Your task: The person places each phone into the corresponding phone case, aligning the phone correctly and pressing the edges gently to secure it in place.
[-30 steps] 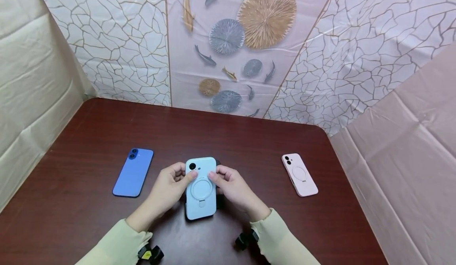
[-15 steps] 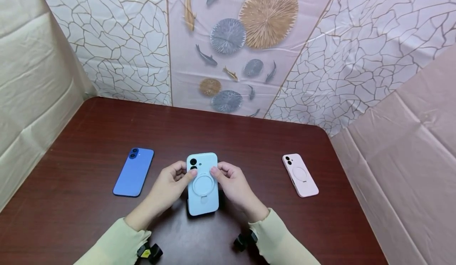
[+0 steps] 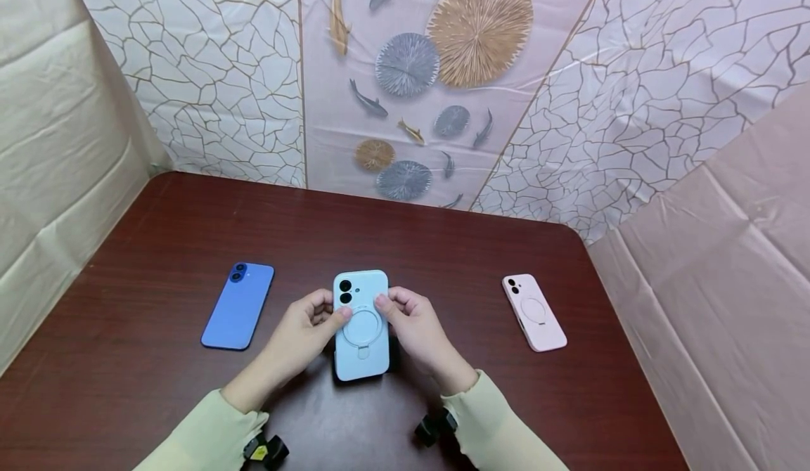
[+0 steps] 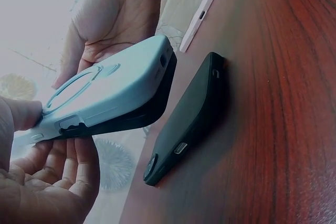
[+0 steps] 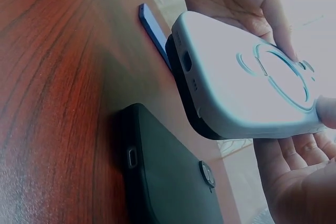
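light-blue case sits between my two hands just below the middle of the head frame, ring side up, with two camera lenses showing near its upper left corner. my left hand pinches its left edge and my right hand its right edge, both grips narrow, closed down to the thickness of what they hold. my thumbs press on the upper half of the case, while my fingers curl in underneath. right against the underside is a dark slab, its edge peeking out in both wrist frames; i can't tell how well it's seated.

lower down and apart from my grip, a black phone lies on the table, at the bottom middle of the right wrist frame. a blue phone lies left of my hands in the head frame, and a pink phone-shaped piece well off to the right. my pale green sleeves reach in from the bottom, and patterned fabric hangs across the top.
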A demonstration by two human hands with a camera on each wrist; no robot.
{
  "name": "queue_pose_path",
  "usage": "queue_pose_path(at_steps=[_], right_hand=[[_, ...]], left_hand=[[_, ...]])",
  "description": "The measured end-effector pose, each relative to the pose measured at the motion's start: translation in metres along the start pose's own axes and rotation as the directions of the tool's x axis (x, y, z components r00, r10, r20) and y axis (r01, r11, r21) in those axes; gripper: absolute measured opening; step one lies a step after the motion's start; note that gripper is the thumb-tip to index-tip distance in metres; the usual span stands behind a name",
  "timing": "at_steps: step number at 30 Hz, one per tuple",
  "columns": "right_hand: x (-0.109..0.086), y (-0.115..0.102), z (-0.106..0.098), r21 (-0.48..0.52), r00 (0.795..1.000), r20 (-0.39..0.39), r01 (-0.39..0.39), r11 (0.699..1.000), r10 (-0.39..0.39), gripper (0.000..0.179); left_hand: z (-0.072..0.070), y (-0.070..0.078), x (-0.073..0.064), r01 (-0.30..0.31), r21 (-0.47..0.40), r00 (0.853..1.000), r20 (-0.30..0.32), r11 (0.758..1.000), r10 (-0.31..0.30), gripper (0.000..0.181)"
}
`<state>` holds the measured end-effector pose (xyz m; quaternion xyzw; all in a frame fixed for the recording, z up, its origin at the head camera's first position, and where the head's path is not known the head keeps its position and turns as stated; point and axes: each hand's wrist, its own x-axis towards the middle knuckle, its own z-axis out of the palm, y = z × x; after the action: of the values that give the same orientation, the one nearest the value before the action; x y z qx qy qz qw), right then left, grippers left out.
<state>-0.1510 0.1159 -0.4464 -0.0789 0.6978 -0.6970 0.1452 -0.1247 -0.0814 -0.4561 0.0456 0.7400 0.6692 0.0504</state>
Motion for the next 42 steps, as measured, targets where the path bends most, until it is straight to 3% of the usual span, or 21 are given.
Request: queue_pose_path(at_steps=[11, 28, 37, 42], right_hand=[[0.000, 0.002, -0.001, 0.014, 1.000, -0.021, -0.003, 1.000, 0.003, 0.031], [-0.003, 0.007, 0.000, 0.034, 0.997, 0.023, -0.073, 0.997, 0.072, 0.034], [-0.005, 0.000, 0.000, 0.022, 0.997, 0.052, -0.065, 0.998, 0.064, 0.033], [-0.005, -0.002, 0.000, -0.004, 1.000, 0.012, -0.024, 1.000, 0.024, 0.031]], left_hand=[[0.003, -0.007, -0.002, -0.025, 0.037, 0.997, 0.074, 0.999, 0.022, 0.025], [0.004, -0.006, -0.008, 0.016, 0.131, 1.000, -0.011, 0.991, -0.015, 0.015], [0.004, 0.002, -0.009, -0.019, 0.082, 0.998, -0.063, 0.996, 0.024, 0.020], [0.005, 0.005, -0.007, -0.042, 0.047, 0.997, -0.055, 0.998, 0.044, 0.021]])
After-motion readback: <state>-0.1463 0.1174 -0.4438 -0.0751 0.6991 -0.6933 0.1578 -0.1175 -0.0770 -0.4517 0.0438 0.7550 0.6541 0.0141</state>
